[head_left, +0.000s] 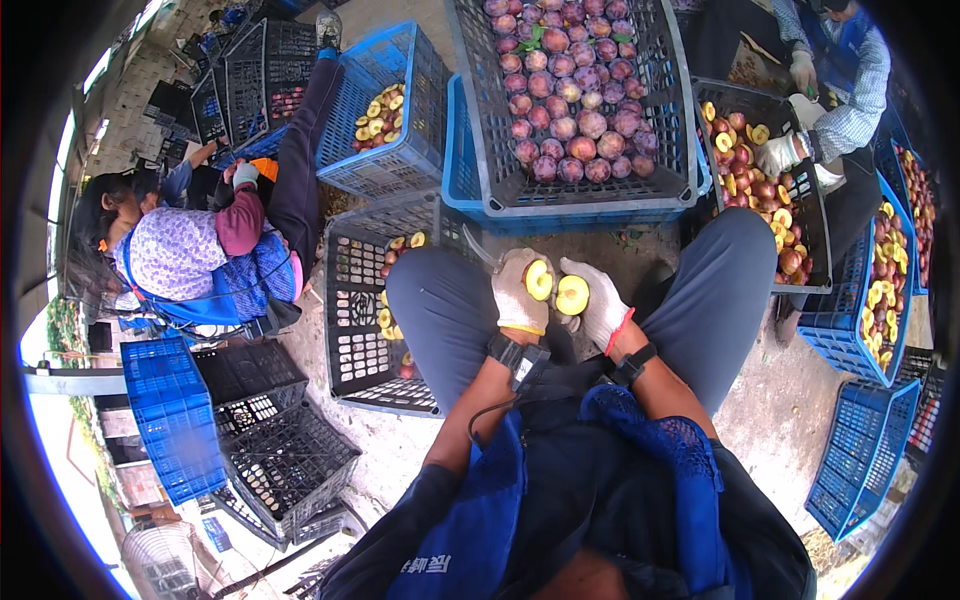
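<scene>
My left hand [522, 300], in a white knit glove, is closed around a plum half [539, 280] with its yellow cut face showing. A thin curved blade [480, 247] sticks out beyond this hand; its handle is hidden. Close beside it, my gloved right hand [604, 312] grips another plum half [572, 295], also cut face up. The two halves are slightly apart, between my knees. Ahead, a black crate [478, 120] of whole red-purple plums rests on a blue crate [462, 185]. By my left leg, a black crate [352, 345] holds some cut plums.
At the right stands a black crate [818, 235] of cut plums, where a gloved co-worker [850, 110] works. Another person [180, 245] sits at the left. Blue crate [375, 170] holds cut plums. Stacked crates [175, 420] stand at lower left, and a blue crate [862, 455] at lower right.
</scene>
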